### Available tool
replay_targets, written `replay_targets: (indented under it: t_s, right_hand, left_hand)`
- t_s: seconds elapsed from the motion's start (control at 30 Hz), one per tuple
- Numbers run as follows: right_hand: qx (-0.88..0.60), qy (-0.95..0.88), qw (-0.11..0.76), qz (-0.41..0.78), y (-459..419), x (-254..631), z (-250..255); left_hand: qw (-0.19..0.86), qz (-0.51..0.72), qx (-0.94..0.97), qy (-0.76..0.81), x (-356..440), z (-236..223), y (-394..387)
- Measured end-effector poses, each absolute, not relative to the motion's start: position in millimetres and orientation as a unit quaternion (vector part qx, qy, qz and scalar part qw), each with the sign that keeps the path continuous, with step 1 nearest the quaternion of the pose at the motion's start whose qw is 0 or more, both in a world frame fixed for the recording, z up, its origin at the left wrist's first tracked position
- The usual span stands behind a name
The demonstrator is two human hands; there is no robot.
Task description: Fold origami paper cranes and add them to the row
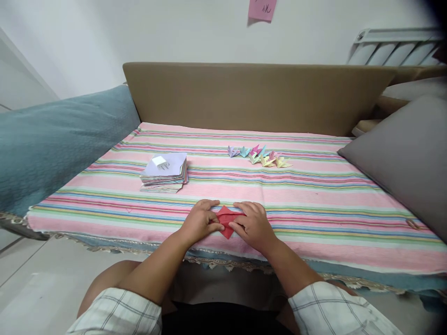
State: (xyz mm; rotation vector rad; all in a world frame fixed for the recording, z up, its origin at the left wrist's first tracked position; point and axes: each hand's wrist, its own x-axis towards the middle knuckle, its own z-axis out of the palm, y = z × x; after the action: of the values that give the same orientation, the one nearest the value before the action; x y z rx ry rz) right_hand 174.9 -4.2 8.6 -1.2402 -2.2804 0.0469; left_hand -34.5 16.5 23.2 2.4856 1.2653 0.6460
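A small red sheet of origami paper (227, 224), partly folded into a diamond shape, lies near the front edge of the striped cloth. My left hand (203, 220) grips its left corner, thumb and fingers closed on the paper. On the opposite corner, my right hand (252, 224) pinches the red paper between thumb and fingers. Parts of both side corners are hidden under my fingers. Beyond my hands, several folded paper cranes (256, 154) in purple, blue, pink, green and yellow stand in a cluster.
A stack of paper sheets (164, 174) sits to the left with a small white item (160, 161) on top. The striped cloth (314, 204) covers the seat. A grey cushion (405, 153) leans at the right, a blue armrest (66, 135) at the left, and a brown backrest (244, 97) behind.
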Motion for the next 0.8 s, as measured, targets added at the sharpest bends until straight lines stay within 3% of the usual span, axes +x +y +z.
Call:
replay_targets:
  t_s: [0.4,0.6,0.8]
  right_hand:
    - [-0.497,-0.817,0.292,-0.006,-7,163,10]
    - [-0.507,-0.815,0.280,0.002,-8,163,9]
    - [-0.511,-0.818,0.264,-0.001,-8,163,9]
  left_hand:
    - [0.059,0.239,0.846,0.474,-32,14,14]
    - [-0.070,0.271,0.862,0.422,-26,14,-14]
    - [-0.148,0.203,0.899,0.358,-30,-5,-48]
